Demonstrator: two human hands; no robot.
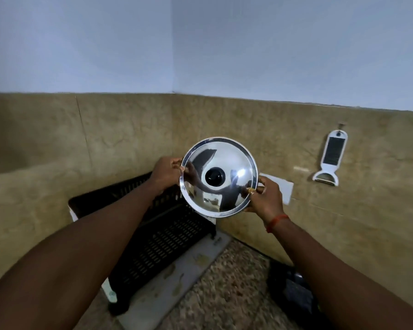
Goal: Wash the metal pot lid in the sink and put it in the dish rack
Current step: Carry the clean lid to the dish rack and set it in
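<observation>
Both arms reach far out, nearly straight. The left hand [166, 172] pinches the left rim of the metal pot lid [218, 176], and the right hand [265, 197] grips its lower right rim. The lid is held up on edge, black knob [215, 176] facing us, above the far end of the black dish rack [157, 234]. A white peeler [329, 158] hangs on the wall at right.

Two bare forearms, no sleeves, orange-red thread band [277, 222] on right wrist, gold ring [250, 191] on right hand [266, 198]
</observation>
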